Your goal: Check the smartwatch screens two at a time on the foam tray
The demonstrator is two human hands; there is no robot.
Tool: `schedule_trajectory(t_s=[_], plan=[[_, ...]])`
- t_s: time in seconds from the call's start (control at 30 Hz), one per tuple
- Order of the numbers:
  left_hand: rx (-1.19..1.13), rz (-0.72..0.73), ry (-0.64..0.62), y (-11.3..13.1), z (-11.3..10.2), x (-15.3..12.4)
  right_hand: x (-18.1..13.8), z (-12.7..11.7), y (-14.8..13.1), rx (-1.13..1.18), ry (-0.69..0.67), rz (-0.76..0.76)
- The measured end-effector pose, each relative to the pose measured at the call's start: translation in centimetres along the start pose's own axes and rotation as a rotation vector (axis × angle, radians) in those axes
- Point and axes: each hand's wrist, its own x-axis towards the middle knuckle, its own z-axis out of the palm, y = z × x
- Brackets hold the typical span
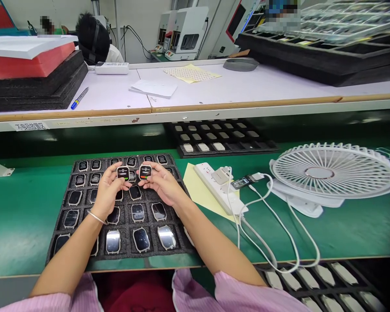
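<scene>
A black foam tray (pixel 68 216) lies on the green bench in front of me, its pockets filled with several square smartwatch bodies. My left hand (pixel 108 193) is closed around one watch body (pixel 123 172) whose screen is lit. My right hand (pixel 160 182) is closed around a second watch body (pixel 146 170), also lit, with a red and green band on its screen. Both hands hover over the tray's middle rows, the two watches side by side and nearly touching.
A white power strip (pixel 211 184) with plugs and white cables lies right of the tray on a yellow sheet. A white desk fan (pixel 331 171) lies face up at the right. Another watch tray (pixel 221 136) sits under the shelf. A person sits beyond the shelf.
</scene>
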Motion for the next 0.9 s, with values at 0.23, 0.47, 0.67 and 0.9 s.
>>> schedule_trajectory(t_s=[0.23,0.47,0.67,0.9], plan=[[-0.047,-0.173,-0.033,0.01,-0.3,0.32,0.37,-0.51,0.05,0.142,0.005,0.162],[-0.038,-0.172,-0.035,-0.12,-0.46,0.39,0.48,-0.78,0.17,0.182,-0.016,0.151],[-0.055,-0.211,-0.039,0.05,-0.42,0.32,0.43,-0.61,0.18,0.161,-0.008,0.136],[-0.038,-0.164,-0.081,-0.14,-0.35,0.27,0.04,-0.26,0.18,0.059,-0.016,0.066]])
